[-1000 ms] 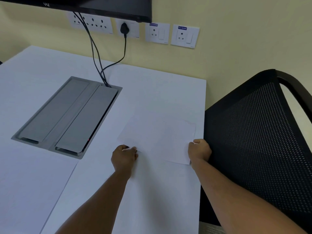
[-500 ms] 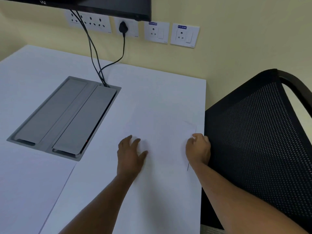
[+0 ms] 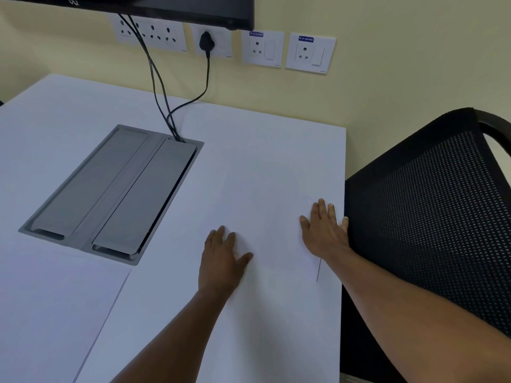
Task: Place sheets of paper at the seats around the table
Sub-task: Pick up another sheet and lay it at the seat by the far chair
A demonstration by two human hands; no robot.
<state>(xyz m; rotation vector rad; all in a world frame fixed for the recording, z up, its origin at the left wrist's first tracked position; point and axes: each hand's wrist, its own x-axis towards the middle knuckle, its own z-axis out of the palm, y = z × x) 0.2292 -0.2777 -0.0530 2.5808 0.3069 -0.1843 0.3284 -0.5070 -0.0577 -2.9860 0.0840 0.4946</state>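
A white sheet of paper [image 3: 273, 217] lies flat on the white table [image 3: 249, 139], near the right edge in front of a black mesh chair [image 3: 431, 217]. The sheet is hard to tell from the tabletop; only a thin dark line marks its right edge. My left hand [image 3: 224, 258] rests palm down on the sheet's left part, fingers spread. At the sheet's right side my right hand [image 3: 325, 230] also lies flat with fingers apart, next to the table edge. Neither hand grips anything.
A grey cable box [image 3: 110, 194] with two lids is set into the table at the left, with black cables [image 3: 163, 87] running up to wall sockets [image 3: 262, 48]. A dark screen [image 3: 166, 6] hangs above. A table seam [image 3: 105, 319] runs at lower left.
Both hands held the sheet's near corners a little above the table; the sheet now lies flat and both hands have opened and rest palm down on it.
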